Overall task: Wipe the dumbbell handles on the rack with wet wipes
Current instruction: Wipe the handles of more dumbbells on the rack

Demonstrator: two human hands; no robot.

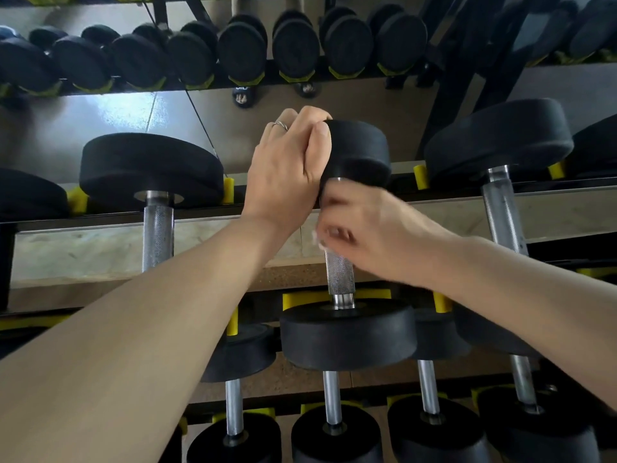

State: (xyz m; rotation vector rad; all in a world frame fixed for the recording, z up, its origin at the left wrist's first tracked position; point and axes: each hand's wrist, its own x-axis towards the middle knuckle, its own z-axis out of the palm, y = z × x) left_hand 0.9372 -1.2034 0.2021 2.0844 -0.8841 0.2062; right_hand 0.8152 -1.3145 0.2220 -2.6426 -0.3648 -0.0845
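Observation:
A black dumbbell lies across the rack's middle shelf with its knurled steel handle [340, 274] pointing toward me. My left hand [288, 165] grips the far head [360, 150] of that dumbbell, thumb and fingers curled over its edge. My right hand [359, 225] is wrapped round the upper part of the handle, blurred, with a bit of white wet wipe [314, 236] showing at the fingertips. The near head [347, 332] hangs just below the hand.
Neighbouring dumbbells lie left [157, 225] and right [500, 208] on the same shelf, with yellow cradles [228, 190] between them. Smaller dumbbells [330, 402] fill the shelf below. A mirror behind reflects a row of dumbbell heads [240, 51].

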